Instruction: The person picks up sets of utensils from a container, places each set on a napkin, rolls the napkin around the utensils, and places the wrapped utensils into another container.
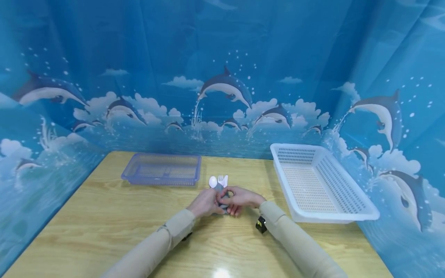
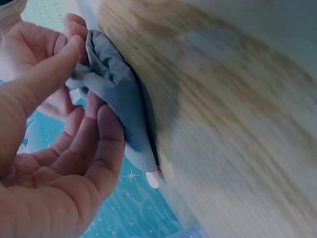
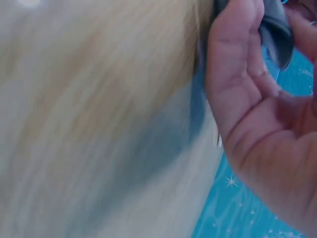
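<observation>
A grey cloth (image 2: 119, 91) lies on the table, bunched round a white spoon (image 1: 213, 181), fork (image 1: 220, 180) and knife (image 1: 226, 180). Their heads stick out at its far end; their handles are hidden. From the left side, my left hand (image 1: 204, 203) holds the cloth between thumb and curled fingers. My right hand (image 1: 243, 197) meets it from the other side and pinches a gathered part of the cloth, with its fingertips close to the left ones. In the right wrist view, a fold of the cloth (image 3: 277, 37) shows by the right fingers.
A purple-blue mesh basket (image 1: 161, 183) sits at the back left of the wooden table (image 1: 104, 216). To the right stands a larger white perforated basket (image 1: 333, 217). A blue curtain (image 1: 167, 46) printed with dolphins hangs behind the table and along its sides.
</observation>
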`<state>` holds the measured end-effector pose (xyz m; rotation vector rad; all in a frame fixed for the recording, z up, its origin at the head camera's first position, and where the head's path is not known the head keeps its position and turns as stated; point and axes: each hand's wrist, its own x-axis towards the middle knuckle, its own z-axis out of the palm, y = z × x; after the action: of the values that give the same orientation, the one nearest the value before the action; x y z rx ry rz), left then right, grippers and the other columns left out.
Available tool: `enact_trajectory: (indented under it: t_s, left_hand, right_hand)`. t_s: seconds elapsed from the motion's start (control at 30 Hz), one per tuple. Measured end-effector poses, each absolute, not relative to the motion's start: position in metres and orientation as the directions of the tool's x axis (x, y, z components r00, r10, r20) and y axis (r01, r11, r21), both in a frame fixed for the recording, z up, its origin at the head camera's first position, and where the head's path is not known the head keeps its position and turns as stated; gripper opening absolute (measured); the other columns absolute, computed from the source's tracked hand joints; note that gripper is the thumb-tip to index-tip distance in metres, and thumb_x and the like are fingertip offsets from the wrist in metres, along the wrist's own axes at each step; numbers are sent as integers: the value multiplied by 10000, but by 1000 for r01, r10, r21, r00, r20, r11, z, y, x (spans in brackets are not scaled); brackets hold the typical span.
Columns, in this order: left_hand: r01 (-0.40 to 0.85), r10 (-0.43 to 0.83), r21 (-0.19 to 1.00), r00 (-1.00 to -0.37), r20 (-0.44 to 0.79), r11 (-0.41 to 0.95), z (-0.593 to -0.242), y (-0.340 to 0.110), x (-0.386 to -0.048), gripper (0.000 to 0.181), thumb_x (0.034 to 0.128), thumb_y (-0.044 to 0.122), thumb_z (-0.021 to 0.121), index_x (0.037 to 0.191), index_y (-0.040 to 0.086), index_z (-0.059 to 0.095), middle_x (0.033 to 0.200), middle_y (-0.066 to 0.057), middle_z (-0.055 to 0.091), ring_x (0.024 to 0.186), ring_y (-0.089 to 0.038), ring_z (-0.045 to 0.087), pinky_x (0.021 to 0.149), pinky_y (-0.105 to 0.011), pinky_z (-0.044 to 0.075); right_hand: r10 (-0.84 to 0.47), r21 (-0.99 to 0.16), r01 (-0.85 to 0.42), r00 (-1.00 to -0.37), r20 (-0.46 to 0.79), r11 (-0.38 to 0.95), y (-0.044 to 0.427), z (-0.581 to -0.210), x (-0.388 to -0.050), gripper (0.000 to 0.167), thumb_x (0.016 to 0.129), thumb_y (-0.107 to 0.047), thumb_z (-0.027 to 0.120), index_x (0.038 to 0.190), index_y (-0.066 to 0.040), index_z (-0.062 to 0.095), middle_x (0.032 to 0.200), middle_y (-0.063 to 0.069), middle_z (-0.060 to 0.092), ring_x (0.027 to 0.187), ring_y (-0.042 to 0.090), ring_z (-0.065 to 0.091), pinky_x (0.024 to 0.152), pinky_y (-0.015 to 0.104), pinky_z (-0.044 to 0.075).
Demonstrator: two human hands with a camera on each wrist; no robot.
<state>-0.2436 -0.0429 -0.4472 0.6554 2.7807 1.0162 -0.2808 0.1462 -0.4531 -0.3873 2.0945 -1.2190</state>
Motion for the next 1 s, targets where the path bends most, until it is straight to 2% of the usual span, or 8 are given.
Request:
enact_trajectory:
  t_s: [0.13,0.23,0.33,0.47,0.63,0.8,0.87,1.0]
  left_hand:
    - [353,475,690,-880,15,632,-446,-48,-245,434,691,127,877,1004,36,590,733,3,679,635,-97,599,575,-233,497]
    - [353,505,718,-863,2,600,-445,-51,-246,412,726,122,852,1021,31,579,778,-31,713,671,-110,637,607,-246,518]
    - [347,510,735,-860,2,583,-445,-55,-247,304,772,119,807,977,35,598,805,-46,724,702,-106,648,623,-234,521]
    - [318,429,718,-903,30,619,-446,-59,-248,187,805,95,766,893,41,609,749,-26,663,660,-109,583,576,-227,466]
    - [229,274,625,-961,26,746,-450,-62,-249,276,788,207,804,742,74,566,638,17,522,569,-122,464,498,-233,358]
    - [136,203,662,-979,-25,737,-452,-57,-255,362,749,273,839,670,77,545,588,18,480,512,-119,424,453,-221,323]
    - [96,190,697,-980,-58,710,-451,-54,-256,339,738,262,847,678,61,581,586,11,509,503,-116,441,446,-213,346]
    - [-37,175,790,-968,-180,611,-451,-49,-258,247,761,183,830,807,-11,685,688,-44,645,559,-124,585,503,-241,520]
  right_hand:
    - [-494,-852,151,-758,-425,501,147,-456,-280,228,955,-225,634,1084,-65,534,684,85,658,533,134,630,483,265,558]
    - [-451,-842,208,-767,-457,498,148,-456,-279,231,927,-180,673,1051,-52,527,694,99,648,549,141,639,496,271,569]
    - [-433,-841,226,-774,-462,492,147,-456,-277,283,879,-124,722,1049,-40,512,707,104,620,561,155,637,515,283,580]
    - [-406,-841,216,-799,-444,496,142,-456,-273,278,861,-75,726,1035,-20,516,718,86,594,563,153,626,531,290,587]
    - [-331,-803,180,-844,-423,568,135,-452,-267,250,858,-66,732,984,-15,523,706,85,591,511,138,604,510,293,581]
    - [-265,-741,137,-879,-397,658,133,-447,-263,248,855,-88,747,951,-2,534,727,133,638,474,124,608,506,290,579]
    - [-249,-720,125,-887,-390,683,133,-447,-263,237,856,-99,750,927,1,547,715,147,661,462,116,614,500,282,575]
    - [-236,-725,138,-890,-390,675,135,-450,-262,218,852,-95,752,898,6,564,700,149,674,461,114,621,496,273,572]
